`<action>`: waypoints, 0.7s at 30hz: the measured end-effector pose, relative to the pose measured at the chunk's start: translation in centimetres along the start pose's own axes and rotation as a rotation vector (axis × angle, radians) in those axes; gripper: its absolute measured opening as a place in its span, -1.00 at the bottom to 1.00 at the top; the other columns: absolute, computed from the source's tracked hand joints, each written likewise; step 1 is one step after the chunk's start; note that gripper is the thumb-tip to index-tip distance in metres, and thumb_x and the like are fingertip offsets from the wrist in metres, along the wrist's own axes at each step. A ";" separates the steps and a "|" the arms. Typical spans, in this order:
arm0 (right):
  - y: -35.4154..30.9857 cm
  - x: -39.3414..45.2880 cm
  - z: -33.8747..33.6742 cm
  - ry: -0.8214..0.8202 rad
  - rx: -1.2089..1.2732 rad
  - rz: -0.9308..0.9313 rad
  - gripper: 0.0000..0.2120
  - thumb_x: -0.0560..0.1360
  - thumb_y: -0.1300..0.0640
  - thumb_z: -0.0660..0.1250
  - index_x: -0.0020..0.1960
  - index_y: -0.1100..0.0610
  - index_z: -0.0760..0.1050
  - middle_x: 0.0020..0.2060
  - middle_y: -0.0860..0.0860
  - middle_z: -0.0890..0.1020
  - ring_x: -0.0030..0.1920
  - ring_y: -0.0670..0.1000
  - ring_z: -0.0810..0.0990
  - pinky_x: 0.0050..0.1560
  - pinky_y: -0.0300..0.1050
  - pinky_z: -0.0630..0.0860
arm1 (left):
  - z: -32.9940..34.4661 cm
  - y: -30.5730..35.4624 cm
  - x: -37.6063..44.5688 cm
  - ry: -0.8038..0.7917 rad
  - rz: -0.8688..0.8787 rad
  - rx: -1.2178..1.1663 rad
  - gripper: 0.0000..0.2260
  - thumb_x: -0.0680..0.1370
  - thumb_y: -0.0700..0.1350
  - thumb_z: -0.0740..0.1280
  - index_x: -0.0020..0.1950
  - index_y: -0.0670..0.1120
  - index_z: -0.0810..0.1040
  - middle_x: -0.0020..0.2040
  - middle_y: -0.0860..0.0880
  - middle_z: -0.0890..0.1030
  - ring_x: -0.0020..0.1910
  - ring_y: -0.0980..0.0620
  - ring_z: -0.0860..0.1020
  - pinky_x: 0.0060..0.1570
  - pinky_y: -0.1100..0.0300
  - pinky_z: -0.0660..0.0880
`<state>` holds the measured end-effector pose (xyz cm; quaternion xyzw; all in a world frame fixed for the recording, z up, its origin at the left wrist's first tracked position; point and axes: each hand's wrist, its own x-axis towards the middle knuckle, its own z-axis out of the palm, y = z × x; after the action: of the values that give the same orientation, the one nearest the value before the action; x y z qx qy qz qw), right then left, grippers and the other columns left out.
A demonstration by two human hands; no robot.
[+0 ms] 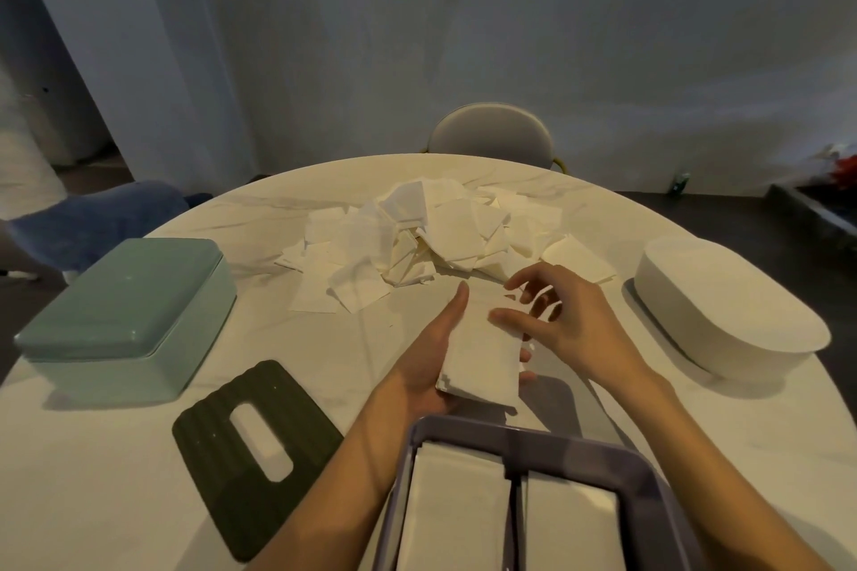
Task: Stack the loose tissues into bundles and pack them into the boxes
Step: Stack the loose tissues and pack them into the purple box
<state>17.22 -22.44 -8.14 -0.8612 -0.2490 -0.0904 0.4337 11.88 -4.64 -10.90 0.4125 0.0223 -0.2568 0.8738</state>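
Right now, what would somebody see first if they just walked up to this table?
Probably the big heap of loose tissues at the far middle of the round table. Next, the left hand gripping a neat tissue bundle, with the right hand open just above it, near the purple box already holding stacks.

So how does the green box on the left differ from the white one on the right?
The green box is rectangular with rounded corners; the white box is an elongated oval. The green box is pale mint; the white box is plain white. The green box's lid is darker than its base, while the white box looks one tone all over. Both sit closed on the table, either side of the loose tissues.
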 end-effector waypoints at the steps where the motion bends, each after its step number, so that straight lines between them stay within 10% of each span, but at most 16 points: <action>1: 0.2 0.0 -0.1 -0.017 0.017 0.041 -0.68 0.40 -0.16 0.53 0.09 -0.09 0.58 -0.13 -0.19 0.63 -0.14 -0.13 0.62 -0.18 -0.31 0.56 | 0.1 0.1 0.0 0.012 0.011 0.017 -0.32 0.62 0.37 0.10 0.47 -0.14 0.45 0.06 -0.23 0.66 0.01 -0.20 0.64 -0.05 -0.11 0.66; 9: 0.0 0.5 -0.1 -0.018 0.207 0.182 -0.73 0.40 -0.07 0.55 0.07 -0.07 0.62 -0.13 -0.10 0.70 -0.12 -0.04 0.67 -0.17 -0.28 0.57 | -0.3 -0.4 0.7 -0.058 0.026 -0.085 -0.19 0.54 0.45 0.23 0.49 -0.18 0.43 0.17 -0.27 0.58 0.09 -0.23 0.60 0.31 -0.23 0.43; 16: 0.1 0.0 0.2 -0.024 0.122 0.120 -0.54 0.31 -0.25 0.53 0.14 -0.11 0.59 -0.05 -0.19 0.63 -0.09 -0.12 0.61 -0.21 -0.40 0.51 | 0.0 -0.2 0.1 -0.073 0.002 0.106 -0.40 0.57 0.35 0.31 0.19 -0.20 0.64 0.01 -0.24 0.61 -0.08 -0.16 0.59 0.03 -0.05 0.55; 21: 0.0 0.2 -0.4 -0.175 0.141 0.028 -0.61 0.42 -0.19 0.46 0.21 -0.14 0.60 -0.01 -0.24 0.67 0.01 -0.20 0.61 -0.05 -0.35 0.57 | -0.7 1.1 -0.3 0.023 0.191 0.459 -0.48 0.52 0.04 0.49 0.39 -0.15 0.47 0.19 -0.25 0.63 0.10 -0.30 0.65 0.00 -0.17 0.66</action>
<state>17.42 -22.64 -7.79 -0.8366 -0.2797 0.0090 0.4709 12.29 -3.40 -10.54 0.6032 -0.0655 -0.1666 0.7772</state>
